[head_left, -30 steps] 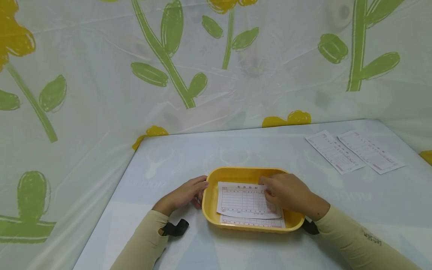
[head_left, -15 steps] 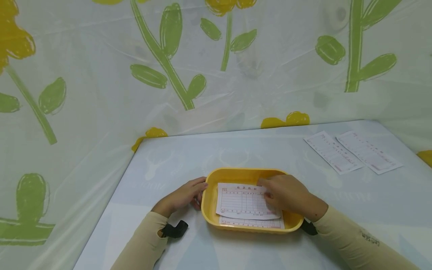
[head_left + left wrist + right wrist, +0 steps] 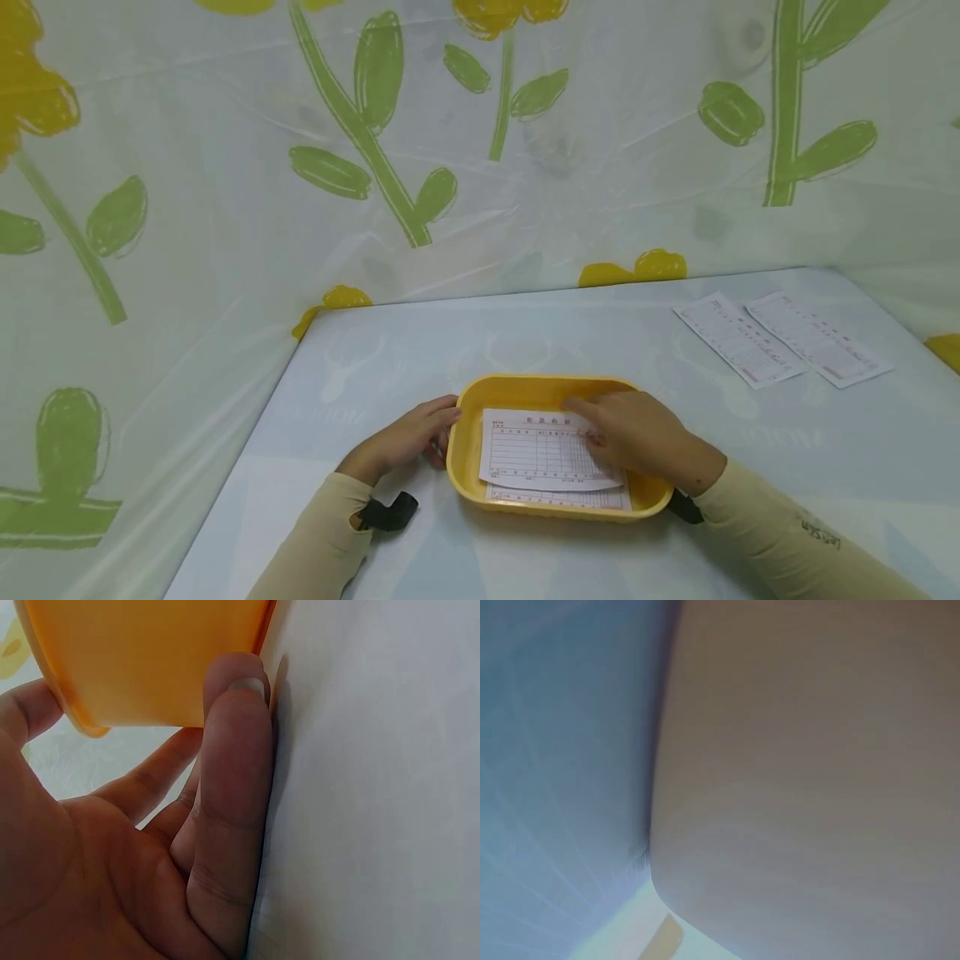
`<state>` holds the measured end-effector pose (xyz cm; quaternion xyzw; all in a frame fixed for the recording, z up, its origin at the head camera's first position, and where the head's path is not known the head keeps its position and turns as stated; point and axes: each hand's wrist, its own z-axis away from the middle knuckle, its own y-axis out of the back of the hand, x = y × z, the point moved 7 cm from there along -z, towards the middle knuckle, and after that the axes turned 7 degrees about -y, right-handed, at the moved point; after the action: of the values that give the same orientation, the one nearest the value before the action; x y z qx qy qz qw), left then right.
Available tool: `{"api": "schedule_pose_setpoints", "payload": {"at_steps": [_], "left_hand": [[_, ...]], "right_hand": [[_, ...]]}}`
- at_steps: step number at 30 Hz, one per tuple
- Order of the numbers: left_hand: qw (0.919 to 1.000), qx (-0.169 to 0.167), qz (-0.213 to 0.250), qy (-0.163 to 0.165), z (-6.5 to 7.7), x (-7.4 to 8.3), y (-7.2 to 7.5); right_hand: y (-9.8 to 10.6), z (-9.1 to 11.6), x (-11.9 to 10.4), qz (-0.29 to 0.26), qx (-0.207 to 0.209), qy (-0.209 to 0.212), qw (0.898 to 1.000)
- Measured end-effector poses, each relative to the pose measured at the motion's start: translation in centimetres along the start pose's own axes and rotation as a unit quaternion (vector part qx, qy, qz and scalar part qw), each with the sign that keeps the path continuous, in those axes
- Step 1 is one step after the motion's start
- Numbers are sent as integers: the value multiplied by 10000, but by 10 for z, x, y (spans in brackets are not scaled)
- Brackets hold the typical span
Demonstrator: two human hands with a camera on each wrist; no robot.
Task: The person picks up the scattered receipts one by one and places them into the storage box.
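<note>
A yellow plastic tray (image 3: 465, 462) lies before me with printed receipt slips (image 3: 517, 462) in it, one overlapping another. My left hand (image 3: 405, 435) holds the tray's left end. In the left wrist view, the thumb touches the rim and the other fingers of the left hand (image 3: 142, 847) reach along the outer wall of the tray (image 3: 142, 660). Over the tray's right side, my right hand (image 3: 637, 433) reaches in, fingertips at the top slip's right part. Those fingertips are blurred and partly hidden; whether they pinch the slip cannot be seen. The tray's outside fills most of the right wrist view.
Two more receipt slips (image 3: 738, 340) lie side by side at the table's far right. The pale table (image 3: 390, 358) ends at a hanging sheet (image 3: 225, 208) printed with flowers behind and at the left. Black straps (image 3: 390, 510) sit at the wrists.
My right fingers have shifted slightly left over the top slip. The left hand, the tray and the far slips keep their places; the head view has tilted a little.
</note>
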<state>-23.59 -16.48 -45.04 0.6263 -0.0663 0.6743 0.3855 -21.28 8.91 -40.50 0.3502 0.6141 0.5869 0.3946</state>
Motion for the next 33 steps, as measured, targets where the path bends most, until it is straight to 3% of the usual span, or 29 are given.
{"api": "schedule_pose_setpoints", "payload": {"at_steps": [14,33], "left_hand": [[10000,57,18,63,1,-2,0],[9998,77,-60,155,0,-2,1]], "right_hand": [[-2,1,-2,106,293,141,9994],[1,2,-2,67,355,212,9991]]}}
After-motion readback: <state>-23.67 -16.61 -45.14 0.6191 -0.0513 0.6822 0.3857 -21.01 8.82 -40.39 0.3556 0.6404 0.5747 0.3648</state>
